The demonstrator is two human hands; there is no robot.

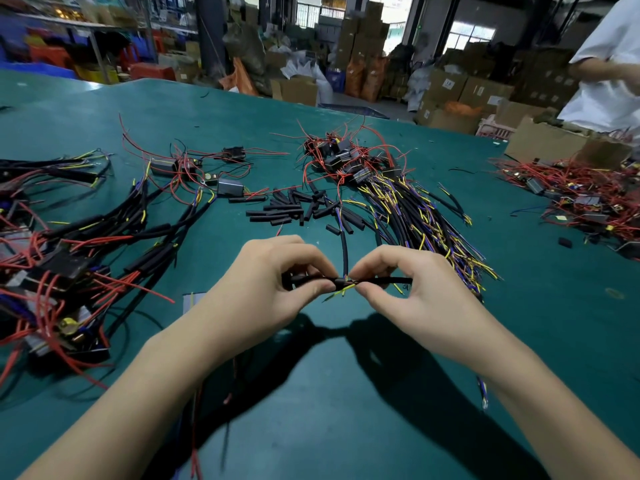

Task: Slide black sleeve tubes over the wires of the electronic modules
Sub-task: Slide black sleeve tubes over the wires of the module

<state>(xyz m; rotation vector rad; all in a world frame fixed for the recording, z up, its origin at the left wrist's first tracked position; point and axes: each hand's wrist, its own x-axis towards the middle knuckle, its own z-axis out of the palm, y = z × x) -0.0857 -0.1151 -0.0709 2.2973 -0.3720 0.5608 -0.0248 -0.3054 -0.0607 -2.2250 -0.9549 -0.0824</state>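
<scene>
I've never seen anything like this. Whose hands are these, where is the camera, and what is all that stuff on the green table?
There is no machine here: a person is working, and the single picture comes from a camera on their head, looking forward and down. The left hand pinches a short black sleeve tube, while the right hand pinches a black cable whose thin yellow wire ends poke out between the two. On the green table lie loose sleeve tubes, a central heap of small black modules with red wires and more bundles at the left. Another person in white stands at the far right.
</scene>
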